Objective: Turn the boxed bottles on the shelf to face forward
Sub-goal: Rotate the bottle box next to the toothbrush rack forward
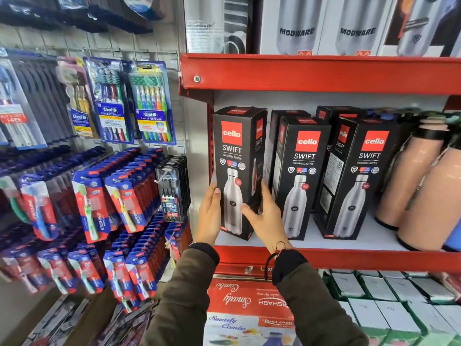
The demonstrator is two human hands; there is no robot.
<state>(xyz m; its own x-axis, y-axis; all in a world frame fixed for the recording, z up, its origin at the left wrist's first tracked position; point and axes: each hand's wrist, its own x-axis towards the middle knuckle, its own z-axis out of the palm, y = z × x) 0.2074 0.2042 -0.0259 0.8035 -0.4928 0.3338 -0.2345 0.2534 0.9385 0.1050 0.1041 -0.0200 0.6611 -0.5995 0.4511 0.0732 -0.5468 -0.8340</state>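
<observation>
Three black Cello Swift bottle boxes stand in the front row of the red shelf (324,258). The left box (237,156) shows its printed front and is held from both sides near its lower half. My left hand (208,216) presses its left edge, and my right hand (264,216) wraps its right front corner. The middle box (300,176) and the right box (359,178) stand angled slightly, fronts showing. More black boxes (331,113) stand behind them, partly hidden.
Pink bottles (421,186) crowd the shelf's right end. Modware boxes (296,26) fill the shelf above. Toothbrush packs (112,101) hang on the wall grid to the left. Red combo boxes (247,303) and white-green boxes (389,300) lie below.
</observation>
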